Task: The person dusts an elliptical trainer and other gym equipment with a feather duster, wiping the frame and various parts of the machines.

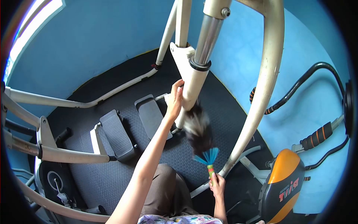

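My left hand (175,100) reaches forward and grips the cream-coloured post (192,80) of an exercise machine, just below its chrome tube. My right hand (217,184) is closed on the short handle of a feather duster (201,132). The duster has a blue collar and dark and white feathers, blurred, and they touch the lower end of the cream post beside my left hand.
Two grey foot pedals (116,134) sit on a dark rubber mat (112,175). Cream frame tubes (266,74) curve around me left and right. An orange and black exercise machine (283,183) with foam-grip handlebars stands at right. The floor is blue.
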Demonstrator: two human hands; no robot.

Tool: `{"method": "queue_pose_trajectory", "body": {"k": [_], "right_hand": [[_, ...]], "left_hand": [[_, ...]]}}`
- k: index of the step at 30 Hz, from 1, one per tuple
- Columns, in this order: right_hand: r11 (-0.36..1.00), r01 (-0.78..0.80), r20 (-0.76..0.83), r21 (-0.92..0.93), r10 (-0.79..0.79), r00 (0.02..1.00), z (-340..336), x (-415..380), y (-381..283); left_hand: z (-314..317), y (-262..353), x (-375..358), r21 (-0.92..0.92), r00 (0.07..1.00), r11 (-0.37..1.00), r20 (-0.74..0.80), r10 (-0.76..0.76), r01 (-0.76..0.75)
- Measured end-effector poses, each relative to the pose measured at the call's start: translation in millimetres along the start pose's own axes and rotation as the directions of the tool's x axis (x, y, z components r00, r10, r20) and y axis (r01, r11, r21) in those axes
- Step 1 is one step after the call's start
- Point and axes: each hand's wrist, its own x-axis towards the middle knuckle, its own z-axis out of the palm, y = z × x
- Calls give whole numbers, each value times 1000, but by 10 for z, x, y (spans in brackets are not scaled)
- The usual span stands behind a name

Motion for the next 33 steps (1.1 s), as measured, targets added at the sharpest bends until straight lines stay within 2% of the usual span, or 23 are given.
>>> {"method": "queue_pose_trajectory", "body": {"k": [1, 2, 3, 7, 10, 11, 13, 14, 15, 17, 18, 19, 21, 22, 23, 25, 26, 27, 29, 30, 31, 33], "right_hand": [[993, 50, -62, -110, -57, 996, -72, -45, 51], [972, 88, -119, -216, -116, 986, -125, -116, 125], [971, 93, -116, -220, -121, 986, -169, -188, 217], [942, 324, -168, -86, -334, 927, -324, -509, 537], [783, 592, -175, -191, -621, 764, -426, -360, 783], [721, 589, -123, -366, -665, 737, -461, -253, 796], [770, 523, -131, -366, -599, 790, 35, -256, 124], [797, 459, -140, -394, -545, 826, 216, -212, -7], [818, 394, -148, -419, -490, 859, 354, -186, -56], [880, 256, -99, -399, -319, 943, 474, -86, 193], [943, 138, -72, -303, -167, 983, 522, -97, 328], [949, 139, -77, -281, -167, 983, 570, -118, 467], [987, 81, -46, -140, -88, 995, 711, -197, 419], [991, 36, -31, -127, -41, 999, 795, -195, 335], [992, 24, -30, -124, -28, 999, 892, -135, 316], [995, -23, -20, -99, 21, 1000, 1090, 15, 320], [987, -20, -22, -159, 17, 1000, 1218, 128, 305], [976, -17, -24, -218, 12, 1000, 1331, 238, 344], [987, -139, 27, -82, 141, 990, 1499, 492, 471], [985, -173, 75, 26, 171, 982, 1544, 597, 598], [969, -209, 125, 134, 193, 973, 1609, 698, 690], [947, -235, 168, 217, 201, 965, 1749, 771, 819]], "left_hand": [[-12, 40, 9, 11, 998, 998, 13, -58, 58], [-15, 75, 0, -63, 995, 993, 39, -92, 95], [-41, 88, 6, -65, 996, 994, 35, -88, 90], [-63, 62, -10, -185, 987, 975, 127, -102, 124], [-104, 21, 1, -358, 971, 907, 163, -174, 223], [-93, -116, 4, -410, 971, 882, 56, -231, 233], [-139, -312, 31, -279, 984, 957, 136, 119, -77], [-152, 50, 1, -606, 955, 739, 196, -221, 295], [-189, -78, 46, -696, 959, 660, 202, -199, 284], [-203, -23, 41, -651, 916, 670, 103, -388, 357], [-249, -323, 69, -561, 884, 717, 60, -464, 414], [-274, -523, 46, -322, 915, 864, 13, -404, 386], [-321, -961, -122, 98, 926, 925, -136, -352, 366], [-309, -833, -215, 46, 904, 917, -191, -382, 397], [-299, -857, -229, 163, 905, 913, -279, -321, 374], [-335, -960, -231, 227, 976, 965, -198, -89, 134], [-367, -1157, -195, 377, 992, 925, -123, -3, 50], [-345, -1123, -203, 526, 995, 850, -96, 25, 29], [-417, -1517, -233, 566, 989, 816, 141, 44, -117], [-477, -1727, -280, 579, 965, 815, 226, -134, -22], [-524, -1630, -287, 551, 869, 804, 259, -421, 225], [-582, -1751, -352, 557, 929, 825, 251, -273, 92]]}}
